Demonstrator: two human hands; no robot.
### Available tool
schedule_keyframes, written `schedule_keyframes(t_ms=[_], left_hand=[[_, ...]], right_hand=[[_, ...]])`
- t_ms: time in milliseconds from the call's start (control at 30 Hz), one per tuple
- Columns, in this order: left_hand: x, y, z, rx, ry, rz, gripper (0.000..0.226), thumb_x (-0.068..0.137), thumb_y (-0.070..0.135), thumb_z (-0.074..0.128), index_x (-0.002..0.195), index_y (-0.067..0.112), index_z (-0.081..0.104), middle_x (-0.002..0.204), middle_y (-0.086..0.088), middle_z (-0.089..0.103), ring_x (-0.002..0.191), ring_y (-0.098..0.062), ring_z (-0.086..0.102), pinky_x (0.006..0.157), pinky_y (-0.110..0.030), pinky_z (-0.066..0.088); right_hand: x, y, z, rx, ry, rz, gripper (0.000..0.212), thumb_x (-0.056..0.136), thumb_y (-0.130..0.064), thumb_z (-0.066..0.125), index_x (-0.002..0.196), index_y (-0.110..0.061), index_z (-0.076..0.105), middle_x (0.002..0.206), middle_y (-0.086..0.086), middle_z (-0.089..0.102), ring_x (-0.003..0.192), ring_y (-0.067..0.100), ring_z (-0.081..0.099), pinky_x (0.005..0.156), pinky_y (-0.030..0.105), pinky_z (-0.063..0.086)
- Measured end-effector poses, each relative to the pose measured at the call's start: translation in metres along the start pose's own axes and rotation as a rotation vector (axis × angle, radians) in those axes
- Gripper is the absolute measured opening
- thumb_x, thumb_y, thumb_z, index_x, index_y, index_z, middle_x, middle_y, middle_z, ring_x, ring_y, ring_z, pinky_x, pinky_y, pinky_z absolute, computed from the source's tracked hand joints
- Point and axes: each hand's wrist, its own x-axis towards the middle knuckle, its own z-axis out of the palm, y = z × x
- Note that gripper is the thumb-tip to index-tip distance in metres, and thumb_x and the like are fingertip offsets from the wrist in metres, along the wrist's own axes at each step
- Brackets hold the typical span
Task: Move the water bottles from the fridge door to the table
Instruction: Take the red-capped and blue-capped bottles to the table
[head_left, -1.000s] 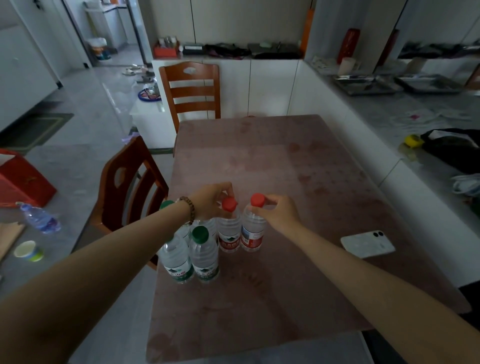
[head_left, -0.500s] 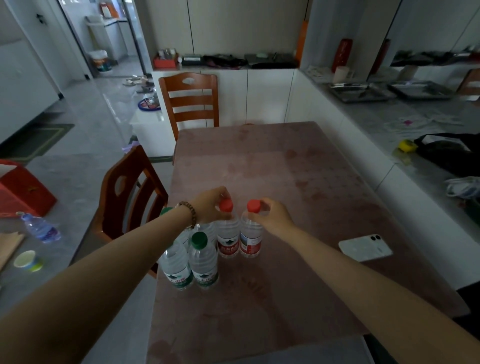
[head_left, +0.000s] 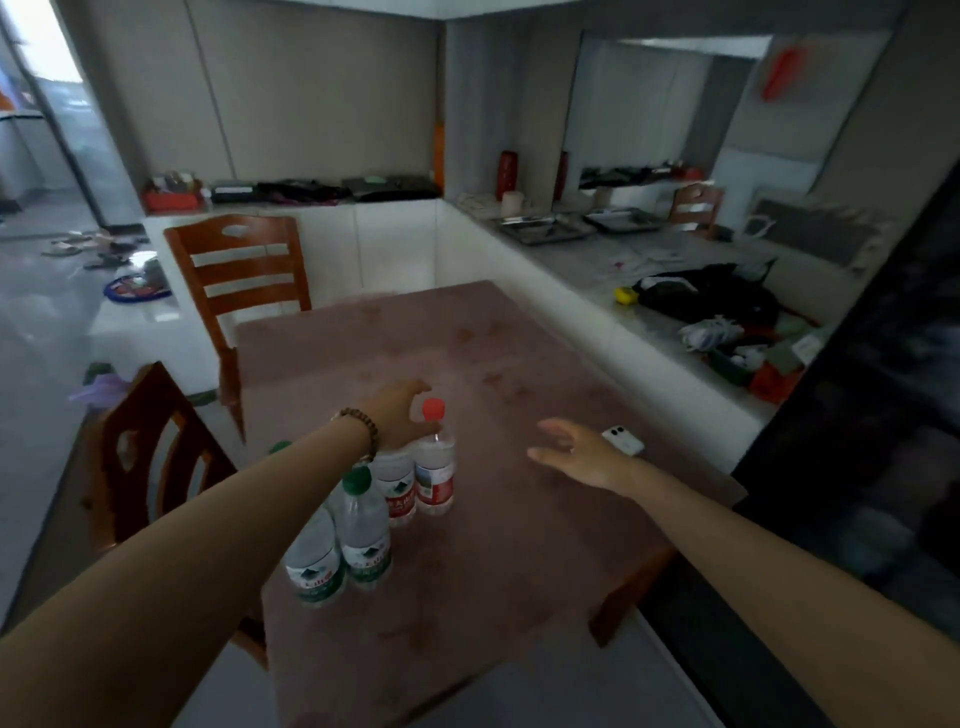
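Observation:
Several water bottles stand together near the left edge of the reddish-brown table (head_left: 519, 571). Two have green caps, one (head_left: 363, 540) beside the other (head_left: 314, 561), and a third green cap peeks out behind my left forearm. Two have red labels. The right one (head_left: 435, 478) stands free with its red cap showing. My left hand (head_left: 400, 421) lies over the top of the left one (head_left: 400, 493), hiding its cap, with the fingers loose. To the right, my right hand (head_left: 582, 457) hovers above the table, open and empty.
A white phone (head_left: 623, 441) lies on the table just beyond my right hand. Two wooden chairs stand at the table, one at the far end (head_left: 244, 270) and one on the left (head_left: 156, 457). A cluttered white counter (head_left: 597, 270) runs along the right, and a dark panel (head_left: 857, 415) rises at the near right.
My right hand has let go of the right red-capped bottle and moved off to the right, open. The view has swung right. My left hand stays on the other red-labelled bottle.

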Motion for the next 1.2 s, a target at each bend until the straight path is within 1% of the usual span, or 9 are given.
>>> schedule_keyframes(t_ms=[100,200,333,433,600,800,1000,1100,1200], left_hand=[[-0.032,0.017,0.008,0.041,-0.035,0.136,0.067,0.085,0.049,0.057,0.138,0.013,0.036,0.143,-0.011,0.042,0.125,-0.029,0.045,0.104,-0.039,0.037],[-0.078,0.029,0.023,0.113,-0.117,0.275,0.077,0.084,0.058,0.052,0.144,0.016,0.029,0.146,-0.010,0.038,0.130,-0.028,0.040,0.107,-0.040,0.035],[-0.141,0.045,0.032,0.118,-0.179,0.330,0.082,0.081,0.063,0.052,0.145,0.019,0.027,0.149,-0.008,0.036,0.133,-0.025,0.039,0.108,-0.036,0.033],[-0.182,0.075,0.030,0.146,-0.171,0.402,0.081,0.079,0.064,0.053,0.143,0.019,0.031,0.149,-0.006,0.035,0.134,-0.024,0.037,0.109,-0.035,0.033],[-0.262,0.158,0.031,0.182,-0.145,0.633,0.075,0.082,0.065,0.044,0.142,0.021,0.033,0.149,-0.002,0.036,0.133,-0.022,0.038,0.106,-0.037,0.036],[-0.387,0.271,0.041,0.165,-0.034,0.857,0.063,0.087,0.065,0.033,0.134,0.023,0.042,0.131,0.000,0.052,0.113,-0.020,0.054,0.090,-0.034,0.048],[-0.538,0.371,0.057,0.073,0.034,1.045,0.061,0.086,0.067,0.032,0.128,0.026,0.048,0.127,0.001,0.055,0.109,-0.018,0.055,0.085,-0.034,0.048],[-0.618,0.423,0.063,0.157,0.106,1.201,0.055,0.087,0.063,0.034,0.120,0.023,0.052,0.114,0.000,0.063,0.100,-0.018,0.060,0.079,-0.032,0.048],[-0.688,0.472,0.073,0.208,0.267,1.335,0.051,0.088,0.060,0.037,0.116,0.021,0.054,0.108,-0.006,0.066,0.098,-0.024,0.061,0.080,-0.032,0.048]], right_hand=[[-0.079,0.012,-0.013,-0.064,0.105,0.112,0.065,0.083,-0.048,0.063,0.139,-0.026,0.038,0.144,-0.001,0.039,0.131,0.019,0.039,0.098,0.029,0.039],[-0.176,0.019,-0.004,-0.136,0.255,0.197,0.065,0.085,-0.043,0.063,0.140,-0.019,0.038,0.148,0.004,0.037,0.133,0.022,0.038,0.102,0.029,0.035],[-0.311,0.006,0.012,-0.261,0.241,0.306,0.071,0.088,-0.043,0.059,0.145,-0.018,0.026,0.154,0.005,0.024,0.137,0.021,0.029,0.105,0.021,0.026],[-0.408,-0.013,0.009,-0.303,0.293,0.385,0.080,0.086,-0.049,0.057,0.149,-0.025,0.013,0.158,-0.001,0.011,0.142,0.020,0.019,0.114,0.030,0.021],[-0.553,-0.038,-0.001,-0.341,0.475,0.464,0.076,0.085,-0.053,0.057,0.146,-0.031,0.019,0.156,-0.002,0.018,0.140,0.020,0.027,0.111,0.033,0.029],[-0.700,-0.059,-0.002,-0.399,0.545,0.510,0.066,0.086,-0.052,0.056,0.142,-0.033,0.027,0.141,-0.003,0.046,0.121,0.016,0.049,0.098,0.028,0.039],[-0.865,-0.067,0.013,-0.515,0.604,0.522,0.058,0.085,-0.045,0.060,0.137,-0.033,0.038,0.133,-0.003,0.052,0.116,0.017,0.054,0.101,0.031,0.042],[-0.954,-0.058,0.010,-0.544,0.598,0.638,0.057,0.087,-0.041,0.060,0.138,-0.028,0.039,0.139,0.001,0.049,0.122,0.019,0.051,0.105,0.031,0.038],[-1.021,-0.045,-0.004,-0.636,0.602,0.765,0.061,0.089,-0.038,0.058,0.142,-0.023,0.034,0.148,0.003,0.040,0.131,0.023,0.043,0.110,0.035,0.032]])
